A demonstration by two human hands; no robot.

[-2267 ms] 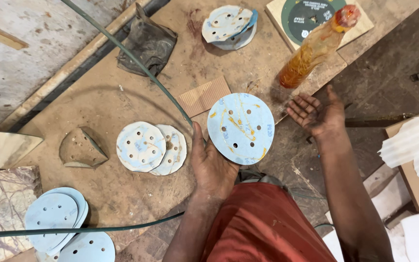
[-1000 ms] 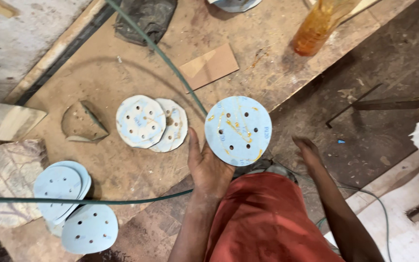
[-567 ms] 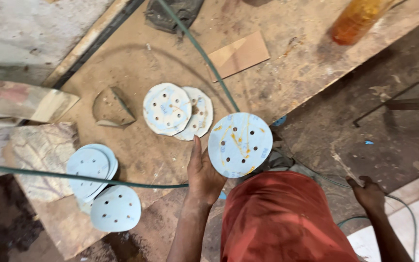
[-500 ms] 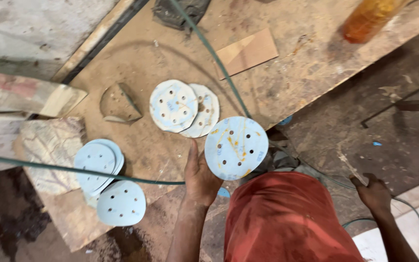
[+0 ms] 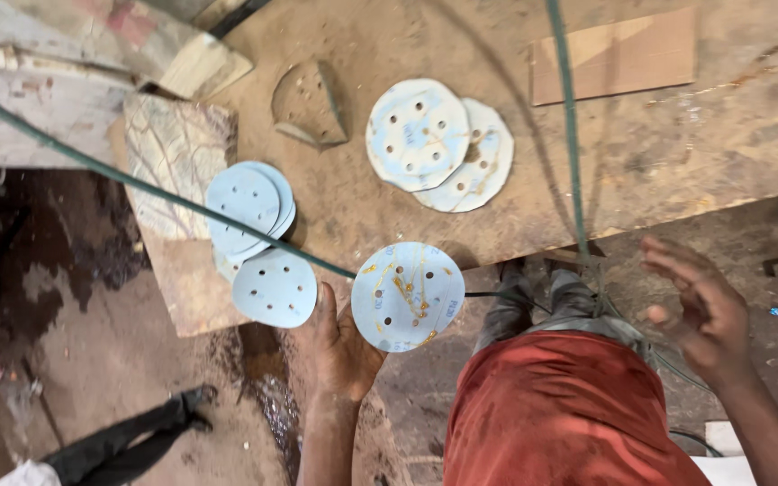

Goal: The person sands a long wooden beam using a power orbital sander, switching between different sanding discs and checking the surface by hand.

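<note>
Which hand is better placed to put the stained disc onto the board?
Left, probably. The left hand already holds the stained disc at the board edge; the right hand is open and empty, apart, over the floor.

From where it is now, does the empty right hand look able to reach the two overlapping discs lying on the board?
Probably yes. The right hand is open and holds nothing, and the overlapping discs lie uncovered on the board. Only the thin green cord crosses between them; the left hand holds another disc lower down.
</note>
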